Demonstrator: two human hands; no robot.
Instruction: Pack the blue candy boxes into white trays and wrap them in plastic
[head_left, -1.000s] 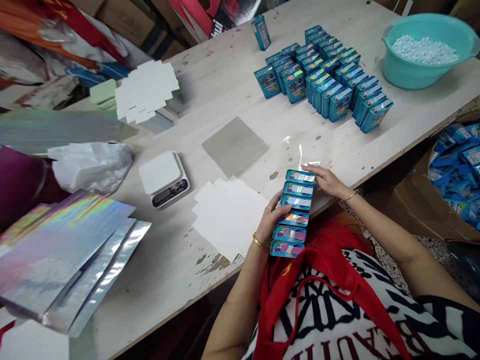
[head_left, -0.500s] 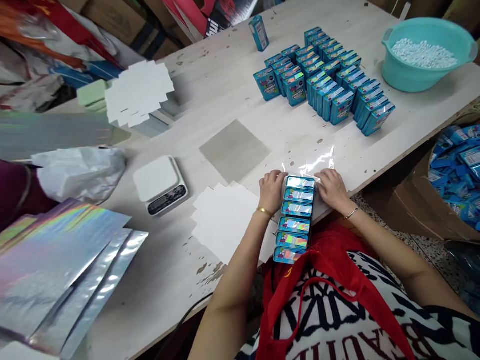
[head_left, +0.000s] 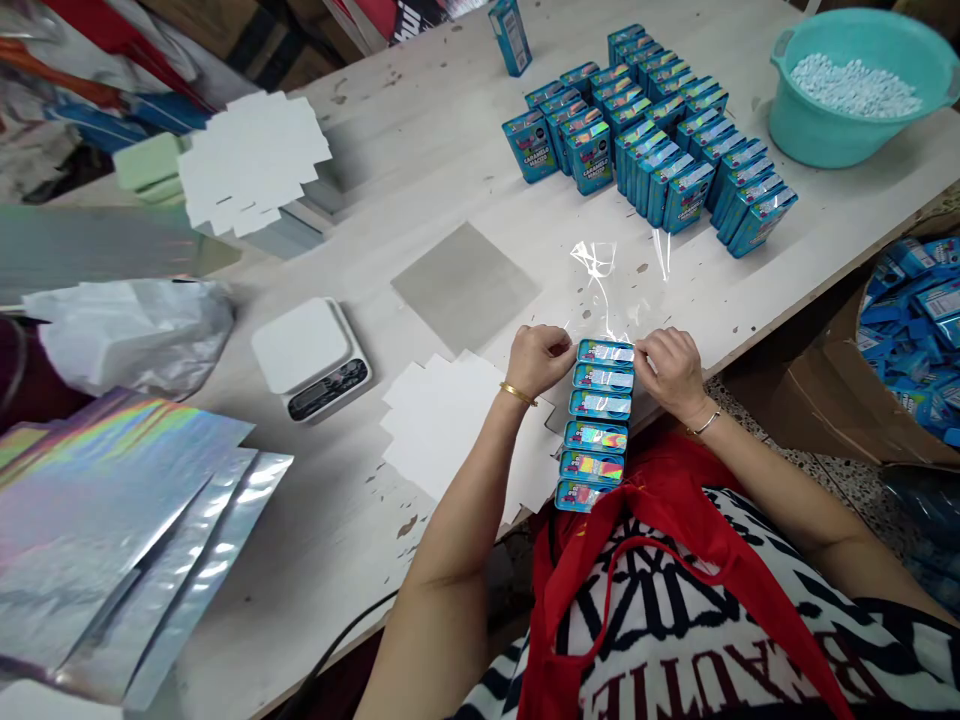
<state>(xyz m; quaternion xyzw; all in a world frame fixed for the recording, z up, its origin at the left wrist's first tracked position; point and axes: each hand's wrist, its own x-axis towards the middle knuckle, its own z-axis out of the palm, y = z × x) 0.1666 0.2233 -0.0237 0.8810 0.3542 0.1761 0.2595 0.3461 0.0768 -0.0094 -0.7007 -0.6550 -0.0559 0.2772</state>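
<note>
A row of several blue tins with shiny tops lies at the table's front edge, running toward the red apron. Clear plastic film spreads out on the table beyond the row's far end; whether it is a bag or a sheet I cannot tell. My left hand is closed in a pinch on the film, just left of the farthest tin. On the other side of that tin, my right hand also pinches the film, its fingers curled. The fingertips are partly hidden.
Several blue tins stand grouped at the back, near a turquoise tub of white pellets. White cards, a scale, a grey square and holographic sheets lie leftward. A carton of blue packs stands right.
Both hands still flank the far end of the tin row, their fingers now curled tighter. The clear film reaches farther over the table. The camera view has shifted a little.
</note>
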